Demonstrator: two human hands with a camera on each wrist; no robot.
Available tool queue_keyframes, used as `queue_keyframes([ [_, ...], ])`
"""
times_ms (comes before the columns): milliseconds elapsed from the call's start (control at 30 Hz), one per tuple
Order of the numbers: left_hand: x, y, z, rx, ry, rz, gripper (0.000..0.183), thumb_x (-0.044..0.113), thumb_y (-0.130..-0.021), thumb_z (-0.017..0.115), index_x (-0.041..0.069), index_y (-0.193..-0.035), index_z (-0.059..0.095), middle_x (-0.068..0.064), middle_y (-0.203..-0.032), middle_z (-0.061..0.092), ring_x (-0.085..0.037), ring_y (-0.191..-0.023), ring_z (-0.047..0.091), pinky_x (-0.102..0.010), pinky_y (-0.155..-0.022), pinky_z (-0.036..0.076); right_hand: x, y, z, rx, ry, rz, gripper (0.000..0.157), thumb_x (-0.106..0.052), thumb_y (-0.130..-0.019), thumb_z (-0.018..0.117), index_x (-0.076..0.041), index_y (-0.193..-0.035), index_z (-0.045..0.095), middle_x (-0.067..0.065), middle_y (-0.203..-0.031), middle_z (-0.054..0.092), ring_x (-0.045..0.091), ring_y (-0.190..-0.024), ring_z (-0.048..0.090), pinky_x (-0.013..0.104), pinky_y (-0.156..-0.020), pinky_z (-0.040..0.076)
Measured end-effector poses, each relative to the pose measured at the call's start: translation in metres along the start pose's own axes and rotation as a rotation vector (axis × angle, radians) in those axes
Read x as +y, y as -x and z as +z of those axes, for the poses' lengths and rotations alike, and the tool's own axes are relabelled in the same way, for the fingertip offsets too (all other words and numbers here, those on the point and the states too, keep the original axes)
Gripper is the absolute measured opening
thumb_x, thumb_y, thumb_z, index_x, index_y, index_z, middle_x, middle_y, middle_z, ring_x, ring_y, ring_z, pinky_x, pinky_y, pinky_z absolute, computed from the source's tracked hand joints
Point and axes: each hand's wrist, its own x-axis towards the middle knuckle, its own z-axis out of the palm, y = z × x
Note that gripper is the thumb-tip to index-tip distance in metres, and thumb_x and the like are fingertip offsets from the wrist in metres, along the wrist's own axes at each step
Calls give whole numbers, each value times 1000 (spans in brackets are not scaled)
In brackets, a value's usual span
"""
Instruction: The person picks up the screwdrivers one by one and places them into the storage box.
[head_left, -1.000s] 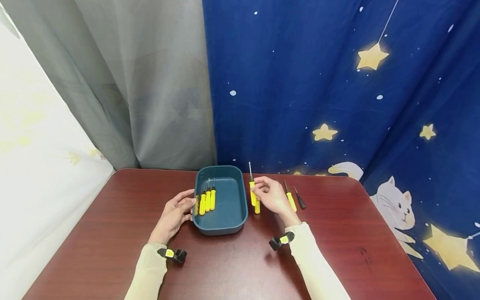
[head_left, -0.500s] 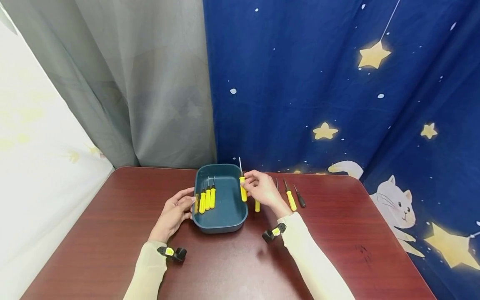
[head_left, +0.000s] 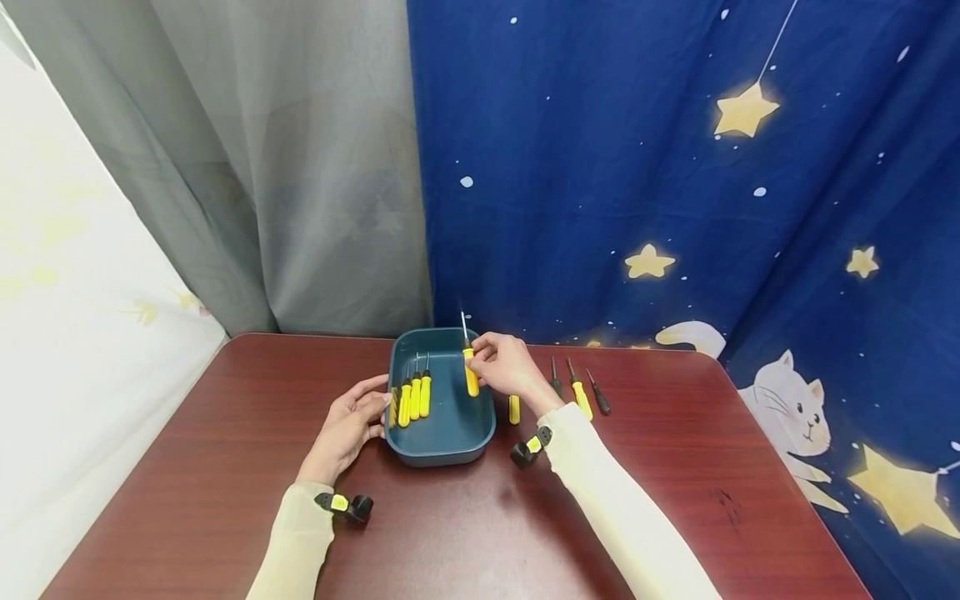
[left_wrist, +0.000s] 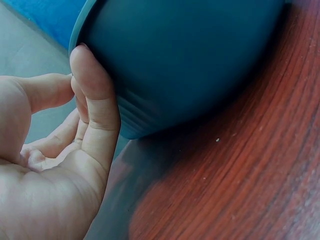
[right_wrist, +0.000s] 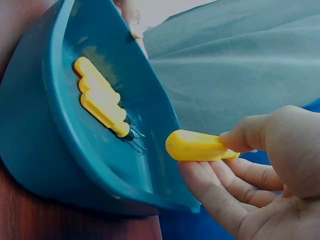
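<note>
A dark teal plastic bin (head_left: 438,458) stands on the table, with several yellow-handled screwdrivers (head_left: 416,398) lying side by side at its left. My left hand (head_left: 347,433) holds the bin's left rim, its fingers against the outer wall (left_wrist: 180,60). Over the right half of the bin, my right hand (head_left: 506,367) pinches another yellow-handled screwdriver (head_left: 471,373) between thumb and fingers. Its shaft points away toward the curtain. In the right wrist view the handle (right_wrist: 195,145) shows its rounded butt end toward the bin, while the shaft is mostly hidden by the hand.
Right of the bin on the red-brown table (head_left: 420,533) lie a partly hidden yellow handle (head_left: 514,409), a yellow-handled screwdriver (head_left: 581,400) and a black screwdriver (head_left: 599,396). Another dark tool (head_left: 555,379) is partly behind the right arm. Grey and blue curtains (head_left: 555,208) hang behind the table.
My right hand has carried its screwdriver leftward from the table beside the bin to over the bin's inside. The left hand has stayed at the rim.
</note>
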Motion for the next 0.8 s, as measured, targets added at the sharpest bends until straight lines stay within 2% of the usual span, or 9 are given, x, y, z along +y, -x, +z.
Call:
queue_keyframes([
  [233, 0, 0, 1, 2, 11, 5, 56, 20, -102, 66, 9, -152, 44, -3, -104, 68, -11, -74, 59, -23, -60, 55, -10, -9, 6, -33, 69, 23, 25, -13, -94, 72, 0, -114, 67, 13, -96, 74, 17, -67, 74, 29, -64, 62],
  [400, -1, 0, 1, -6, 13, 6, 57, 20, -102, 66, 8, -153, 43, -2, -102, 68, -11, -74, 59, -23, -60, 55, -15, -15, 11, -58, 130, 47, 22, -12, -94, 71, -1, -112, 68, 12, -98, 73, 19, -71, 75, 28, -64, 62],
  [667, -1, -1, -1, 4, 2, 5, 56, 21, -102, 66, 11, -153, 44, -4, -106, 68, -11, -73, 59, -23, -60, 56, -19, -23, 19, -118, 139, 107, 22, -11, -94, 72, 2, -111, 68, 15, -100, 70, 29, -80, 77, 44, -78, 63],
  [800, -2, -1, 0, 2, -5, 4, 56, 22, -102, 65, 12, -153, 44, -5, -108, 68, -11, -75, 59, -24, -61, 56, -18, -28, 25, -120, 168, 130, 22, -13, -94, 73, 2, -110, 69, 14, -96, 70, 27, -76, 77, 40, -76, 64],
])
